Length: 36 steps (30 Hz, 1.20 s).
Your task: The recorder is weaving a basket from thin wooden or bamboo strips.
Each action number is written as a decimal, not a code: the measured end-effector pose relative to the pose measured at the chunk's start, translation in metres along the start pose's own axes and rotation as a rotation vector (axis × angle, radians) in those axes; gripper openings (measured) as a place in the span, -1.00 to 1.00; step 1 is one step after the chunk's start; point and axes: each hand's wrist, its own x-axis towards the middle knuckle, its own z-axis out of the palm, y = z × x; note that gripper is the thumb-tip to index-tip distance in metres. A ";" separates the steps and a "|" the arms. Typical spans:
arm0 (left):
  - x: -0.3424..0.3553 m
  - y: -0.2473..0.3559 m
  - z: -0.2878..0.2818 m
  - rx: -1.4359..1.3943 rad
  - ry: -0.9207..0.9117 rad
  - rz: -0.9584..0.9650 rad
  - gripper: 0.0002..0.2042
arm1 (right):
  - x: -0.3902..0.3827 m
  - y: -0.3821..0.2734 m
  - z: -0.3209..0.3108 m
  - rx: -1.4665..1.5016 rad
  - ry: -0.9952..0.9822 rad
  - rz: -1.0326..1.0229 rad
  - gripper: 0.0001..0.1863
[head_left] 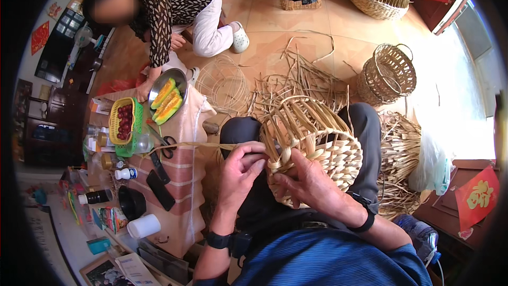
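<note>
A half-woven straw basket [334, 160] rests on its side across my lap, with thick braided rows and open uprights along its far part. My left hand [244, 167] is closed at the basket's left edge, thumb and fingers pinching a long flat straw strand [203, 145]. That strand trails left toward the table. My right hand [312, 180] is closed on the basket's woven edge, its thumb and forefinger pressed near a knot of straw. The exact spot where strand and weave meet is partly covered by my fingers.
On the left, a cloth-covered table [182, 180] carries scissors [168, 147], a phone [160, 189], a fruit basket [125, 122] and a bowl of cut melon [168, 95]. Another person [174, 5] leans there. Loose straw [301, 82] and a finished basket [389, 74] lie beyond my knees.
</note>
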 end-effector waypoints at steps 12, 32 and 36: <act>0.027 -0.009 -0.015 0.606 -0.015 -0.076 -0.87 | 0.000 -0.003 -0.001 -0.196 0.012 -0.006 -0.66; 0.020 -0.002 -0.014 0.076 -0.092 -0.312 -0.83 | 0.015 -0.038 -0.022 -0.266 -0.165 0.192 -0.61; 0.025 0.004 -0.006 0.243 0.012 -0.287 -0.89 | 0.010 -0.023 -0.014 -0.139 -0.062 0.139 -0.61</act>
